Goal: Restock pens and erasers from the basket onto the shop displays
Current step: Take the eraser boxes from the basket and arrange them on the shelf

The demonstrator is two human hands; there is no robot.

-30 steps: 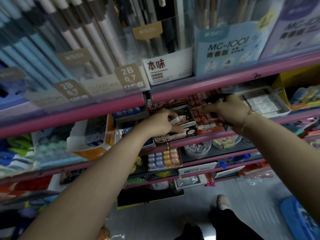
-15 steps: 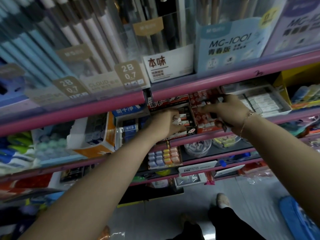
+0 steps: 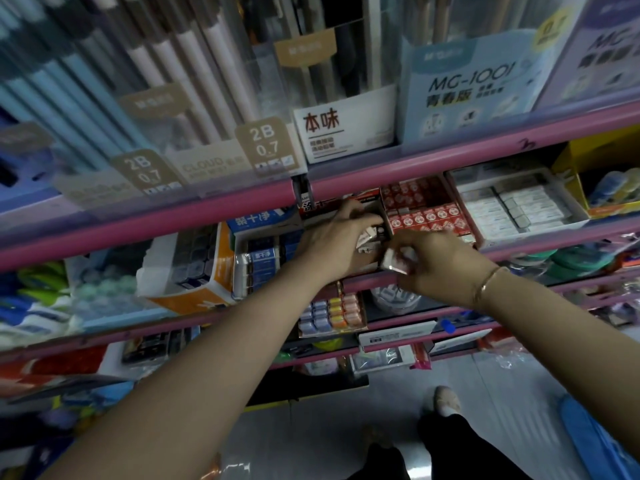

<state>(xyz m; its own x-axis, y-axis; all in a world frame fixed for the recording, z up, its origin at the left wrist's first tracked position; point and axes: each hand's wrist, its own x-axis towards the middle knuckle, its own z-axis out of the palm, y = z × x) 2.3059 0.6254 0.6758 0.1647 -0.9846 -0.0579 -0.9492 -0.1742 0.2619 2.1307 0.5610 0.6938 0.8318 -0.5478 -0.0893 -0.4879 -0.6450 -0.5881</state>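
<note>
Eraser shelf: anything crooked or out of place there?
Mostly tidy. In the black eraser box, the eraser by the left hand sits tilted, not flat. The right hand holds small packs outside the box.

Floor [image 3: 502, 393]: grey tiles, at bottom.
Shoe [image 3: 445, 400]: light colour, on floor by black trousers [image 3: 446, 445].
Bracelet [image 3: 485, 284]: thin, gold, on wrist.
Signs: "2B 0.7" tag [image 3: 265, 145], white card [image 3: 343, 128] w/ red letters, blue "MC-1001" card [image 3: 467, 98] just beside it.
Blue thing [image 3: 599, 441]: bottom right on floor, cut off by edge.
</note>
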